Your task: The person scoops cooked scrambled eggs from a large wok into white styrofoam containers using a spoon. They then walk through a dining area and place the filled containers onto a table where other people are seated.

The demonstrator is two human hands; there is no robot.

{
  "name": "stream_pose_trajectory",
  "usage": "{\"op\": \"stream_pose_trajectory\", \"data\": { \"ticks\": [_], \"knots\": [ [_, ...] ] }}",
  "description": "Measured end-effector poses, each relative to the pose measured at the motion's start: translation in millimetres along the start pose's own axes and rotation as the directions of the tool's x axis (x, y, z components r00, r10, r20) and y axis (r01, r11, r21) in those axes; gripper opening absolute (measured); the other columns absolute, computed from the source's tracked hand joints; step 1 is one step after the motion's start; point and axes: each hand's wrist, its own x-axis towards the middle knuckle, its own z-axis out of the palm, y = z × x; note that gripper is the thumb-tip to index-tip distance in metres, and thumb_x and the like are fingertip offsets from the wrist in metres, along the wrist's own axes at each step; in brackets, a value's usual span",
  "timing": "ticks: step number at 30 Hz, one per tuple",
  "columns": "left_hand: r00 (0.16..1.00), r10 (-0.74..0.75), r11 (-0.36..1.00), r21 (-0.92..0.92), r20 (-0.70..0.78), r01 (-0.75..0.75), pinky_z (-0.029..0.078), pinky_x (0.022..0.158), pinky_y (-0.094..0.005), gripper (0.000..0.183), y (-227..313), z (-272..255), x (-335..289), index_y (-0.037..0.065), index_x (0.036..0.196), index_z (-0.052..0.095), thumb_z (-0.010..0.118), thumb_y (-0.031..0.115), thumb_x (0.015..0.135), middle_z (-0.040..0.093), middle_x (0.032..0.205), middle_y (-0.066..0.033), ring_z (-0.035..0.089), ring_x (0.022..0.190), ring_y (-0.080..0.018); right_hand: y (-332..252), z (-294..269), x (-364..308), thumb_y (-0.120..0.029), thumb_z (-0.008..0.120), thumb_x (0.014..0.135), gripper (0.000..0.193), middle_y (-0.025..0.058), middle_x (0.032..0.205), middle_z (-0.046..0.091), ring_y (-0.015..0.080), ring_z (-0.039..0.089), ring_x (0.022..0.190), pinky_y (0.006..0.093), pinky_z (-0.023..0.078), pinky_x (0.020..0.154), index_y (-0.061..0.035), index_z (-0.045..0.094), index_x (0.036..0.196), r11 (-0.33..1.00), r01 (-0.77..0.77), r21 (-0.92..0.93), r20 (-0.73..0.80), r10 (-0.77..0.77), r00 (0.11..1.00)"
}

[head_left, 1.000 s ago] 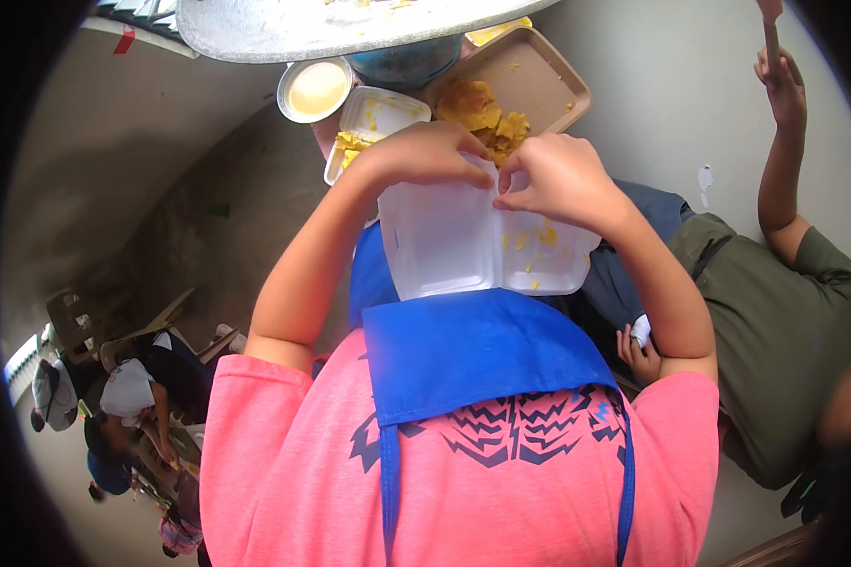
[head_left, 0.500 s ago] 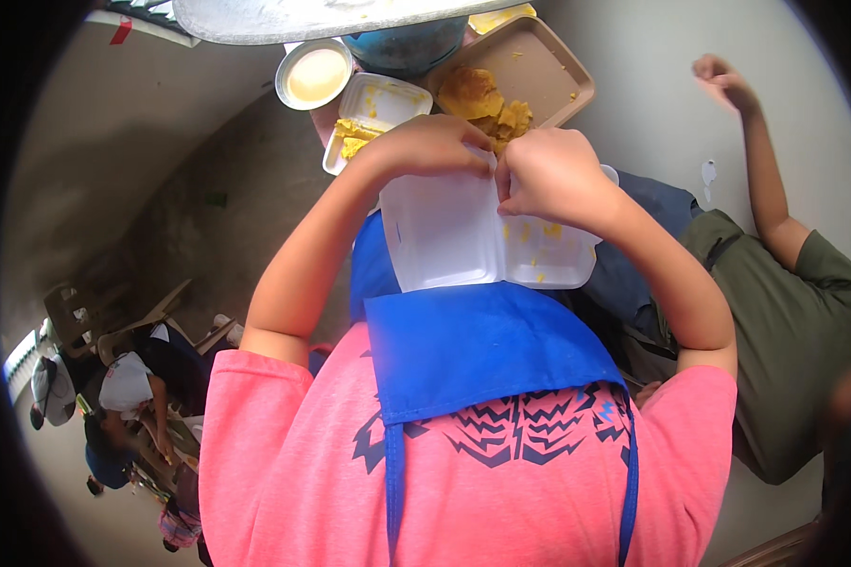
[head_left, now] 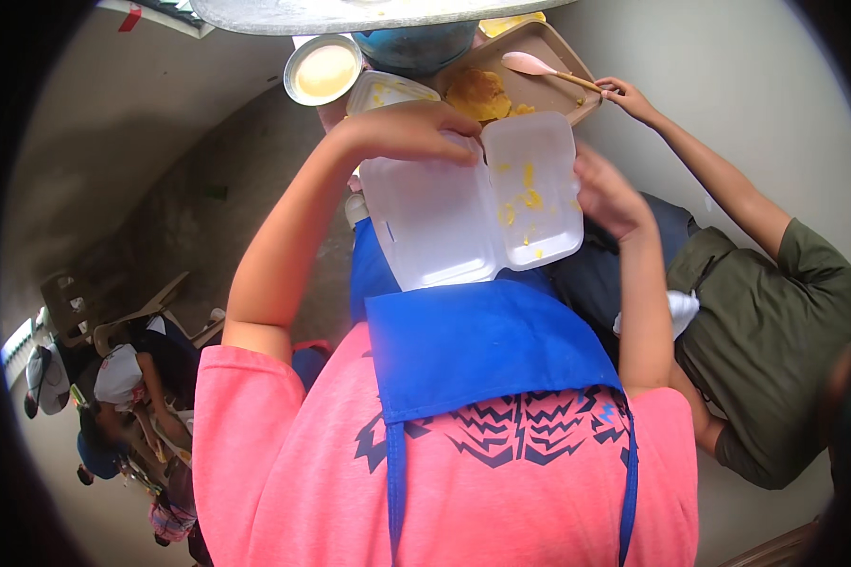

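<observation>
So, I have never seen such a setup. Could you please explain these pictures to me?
There is no machine: two bare hands work here. A fisheye camera on the person's head looks down, so edges bend. The left hand holds an open white foam clamshell container, with yellow smears in its right half. The blurred right hand is at its right edge; I cannot tell if it touches. Beyond, a brown tray carries yellow food pieces; to its left are a second foam container and a round bowl with pale contents. Another person's hand holds a pink-headed spatula over the tray.
</observation>
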Motion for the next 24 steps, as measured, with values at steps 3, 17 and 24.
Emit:
{"op": "stream_pose_trajectory", "data": {
  "ticks": [3, 17, 24],
  "knots": [
    [0.999, -0.01, 0.998, 0.07, 0.031, 0.008, 0.044, 0.088, -0.0281, 0.051, -4, -4, 8, 0.002, 0.116, 0.062, 0.06, 0.038, 0.08, 0.065, 0.105, -0.0107, 0.06, 0.096, -0.0173, 13, 12, -6, -0.022, 0.073, 0.077, 0.062, 0.0105, 0.118, 0.058, 0.0173, 0.058, 0.103, 0.0305, 0.046, 0.088, 0.0009, 0.047, 0.128, 0.996, -0.066, -0.065, 0.045, 0.069, 0.997],
    [0.983, -0.014, 0.998, 0.067, 0.185, 0.001, 0.049, 0.072, -0.0289, 0.048, 9, 3, 19, 0.003, 0.102, 0.069, 0.077, 0.038, 0.07, 0.07, 0.086, -0.0094, 0.066, 0.079, -0.0183, 15, 56, -46, -0.013, 0.073, 0.07, 0.072, 0.0124, 0.121, 0.055, 0.0195, 0.052, 0.111, 0.0316, 0.038, 0.097, 0.003, 0.041, 0.132, 0.993, 0.046, -0.104, 0.078, -0.038, 0.996],
    [0.985, 0.016, 0.991, 0.127, 0.17, -0.038, 0.049, 0.072, -0.0284, 0.041, 1, 7, 25, 0.005, 0.099, 0.071, 0.077, 0.033, 0.068, 0.07, 0.086, -0.009, 0.066, 0.079, -0.0172, 29, 53, -48, -0.011, 0.075, 0.07, 0.08, 0.0105, 0.13, 0.048, 0.0189, 0.044, 0.121, 0.032, 0.032, 0.103, 0.0004, 0.035, 0.138, 0.984, 0.099, -0.147, 0.115, -0.083, 0.99]
  ]
}}
